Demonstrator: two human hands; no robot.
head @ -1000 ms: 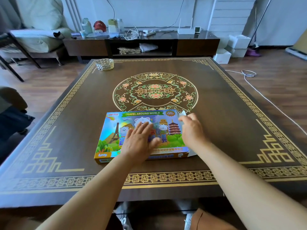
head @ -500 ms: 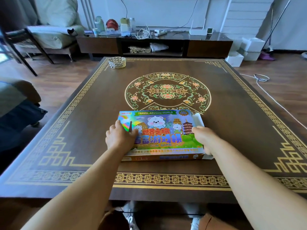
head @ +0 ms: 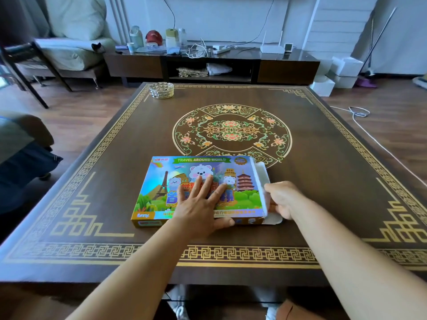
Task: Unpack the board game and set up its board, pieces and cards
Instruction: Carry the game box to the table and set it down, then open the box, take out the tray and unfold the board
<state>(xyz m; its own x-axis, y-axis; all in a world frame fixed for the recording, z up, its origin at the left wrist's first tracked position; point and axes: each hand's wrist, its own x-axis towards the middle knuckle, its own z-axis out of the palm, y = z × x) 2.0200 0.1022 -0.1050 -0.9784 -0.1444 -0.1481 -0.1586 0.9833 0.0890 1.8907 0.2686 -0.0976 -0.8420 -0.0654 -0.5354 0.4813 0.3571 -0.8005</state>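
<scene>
Living-room clutter frames the head view: a low dark cabinet (head: 208, 65) against the far wall, and nearer, a brown table (head: 323, 181) with gold fretwork borders and a floral medallion. A glass ashtray (head: 161, 89) sits far beyond both hands, at the table's far left corner.

On the near half of the table lies the board game box (head: 198, 190), flat and face up. The left hand (head: 201, 204) presses on its lid with fingers spread wide and straight, thumb hooked over the near edge, holding nothing. Just to the right of that hand, the right hand (head: 283, 199) sits at the box's right end, fingers curled about the white end flap (head: 263, 179) that stands open there; the fingertips are hidden, so how firm the hold is I cannot tell.

Risks, as I judge them: a sharp tug on the flap could tear the thin card, or skid the box across the slick tabletop if the left hand's pressure slackens. Tipping the open end downward could spill loose pieces and cards onto the table or floor.

Legible print: "TRAVEL AROUND WORLD" on a green banner beyond the left fingertips, and "funny." at the lid's near left corner. Large Chinese characters lie mostly under the left hand; the small red logo at the far left corner is too small to read.
</scene>
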